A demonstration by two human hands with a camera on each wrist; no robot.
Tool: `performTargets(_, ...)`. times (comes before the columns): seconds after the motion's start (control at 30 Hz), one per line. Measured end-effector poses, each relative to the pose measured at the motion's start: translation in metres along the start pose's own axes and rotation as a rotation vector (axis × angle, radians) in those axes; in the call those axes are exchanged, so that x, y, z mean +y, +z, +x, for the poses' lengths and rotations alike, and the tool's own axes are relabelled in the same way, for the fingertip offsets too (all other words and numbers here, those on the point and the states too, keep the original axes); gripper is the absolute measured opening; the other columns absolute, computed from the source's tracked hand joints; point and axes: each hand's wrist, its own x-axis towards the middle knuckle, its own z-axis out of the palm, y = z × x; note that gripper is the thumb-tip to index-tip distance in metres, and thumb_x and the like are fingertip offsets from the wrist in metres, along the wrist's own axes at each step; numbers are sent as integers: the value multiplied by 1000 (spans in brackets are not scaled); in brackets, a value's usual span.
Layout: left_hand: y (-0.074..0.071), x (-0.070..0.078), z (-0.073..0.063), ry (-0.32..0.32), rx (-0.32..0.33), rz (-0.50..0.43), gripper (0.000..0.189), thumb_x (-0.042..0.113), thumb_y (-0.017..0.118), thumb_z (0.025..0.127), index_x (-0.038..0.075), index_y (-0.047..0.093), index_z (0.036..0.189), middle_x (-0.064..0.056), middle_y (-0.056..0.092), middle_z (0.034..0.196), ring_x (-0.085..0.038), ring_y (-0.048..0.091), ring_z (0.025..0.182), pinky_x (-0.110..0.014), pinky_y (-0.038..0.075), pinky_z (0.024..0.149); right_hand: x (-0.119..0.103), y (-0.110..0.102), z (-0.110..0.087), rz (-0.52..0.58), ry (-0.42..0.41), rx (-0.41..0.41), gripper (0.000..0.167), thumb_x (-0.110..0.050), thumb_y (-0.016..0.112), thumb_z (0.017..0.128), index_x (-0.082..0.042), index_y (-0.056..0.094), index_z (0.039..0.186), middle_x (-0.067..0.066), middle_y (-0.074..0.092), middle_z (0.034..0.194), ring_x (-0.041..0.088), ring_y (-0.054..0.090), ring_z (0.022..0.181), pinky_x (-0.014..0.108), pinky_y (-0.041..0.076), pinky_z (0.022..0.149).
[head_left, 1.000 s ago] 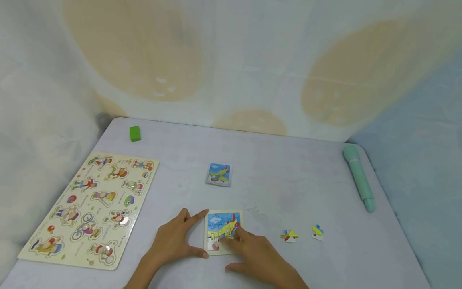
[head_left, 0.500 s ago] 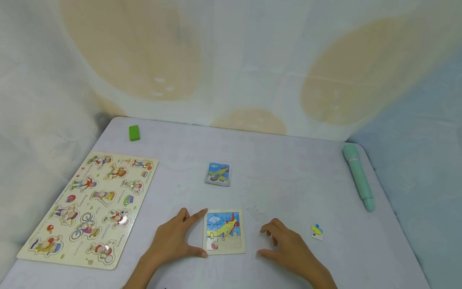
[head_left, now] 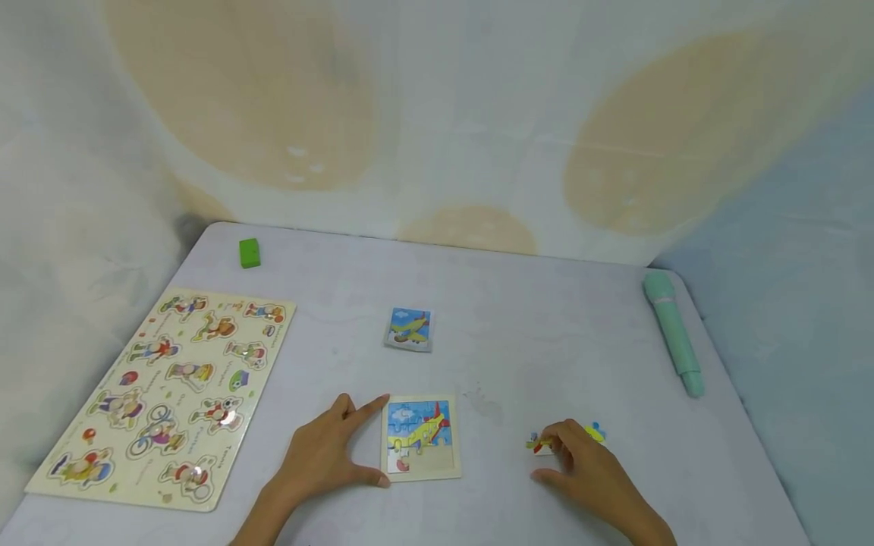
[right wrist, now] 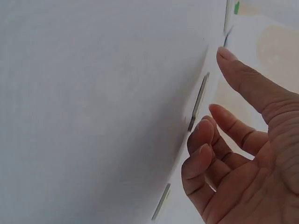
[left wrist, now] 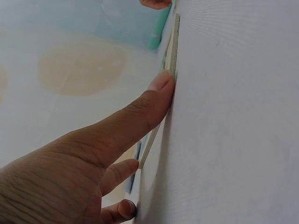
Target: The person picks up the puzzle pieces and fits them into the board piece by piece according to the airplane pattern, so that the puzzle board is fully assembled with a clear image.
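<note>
A square jigsaw tray (head_left: 440, 457) with an airplane picture lies at the front middle. Its lower right part is bare. My left hand (head_left: 319, 453) touches the tray's left side, index finger at the far corner and thumb at the near one; in the left wrist view the thumb (left wrist: 161, 86) presses on the tray's edge. My right hand (head_left: 592, 472) is at the loose jigsaw pieces (head_left: 537, 445) right of the tray, thumb spread from its bent fingers. Behind those fingers, another yellow-and-blue jigsaw piece (head_left: 595, 432) is partly hidden. The right wrist view shows a flat piece (right wrist: 200, 101) edge-on near the fingertips.
A picture card (head_left: 410, 328) with the same airplane lies beyond the tray. On the left is a large board (head_left: 146, 485) of sports figures, with a green block (head_left: 249, 253) behind it. A mint-green baton-shaped object (head_left: 672, 330) lies by the right edge. Cloth walls enclose the table.
My right hand has left the tray, where its fingers were over the picture, and moved right to the loose pieces. My left hand stays at the tray's left side.
</note>
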Motion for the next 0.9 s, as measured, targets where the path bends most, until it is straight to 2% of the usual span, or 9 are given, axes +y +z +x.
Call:
performTargets(0.1,-1,0,-1,-11,-4,-9,109,73,83,48,40,48,146,9,33,91,-5,32,64,-20,29,52,8,0,0,30,5,31,45,-20,89,71,-19,61,106,-10,51,89,2,47,74,20,43,64)
performTargets(0.4,-1,1,0,-6,8,-10,109,73,83,48,39,48,146,10,33,90,-4,32,64,-20,29,51,18,3,1,44,-77,121,41,-15,87,72,-14,62,105,-8,49,86,-1,39,67,19,39,58)
performTargets(0.67,-1,1,0,-18,-8,-19,108,72,84,49,40,48,146,9,33,90,-5,32,64,-20,27,51,20,3,3,24,-142,139,42,-16,87,72,-15,63,106,-9,46,85,-3,36,67,18,37,56)
performTargets(0.9,1,0,1,-15,-9,-4,109,73,83,48,41,47,146,9,33,91,-5,32,64,-20,27,52,18,4,3,24,-117,135,37,-16,86,72,-17,62,100,-9,46,84,-2,37,67,19,36,56)
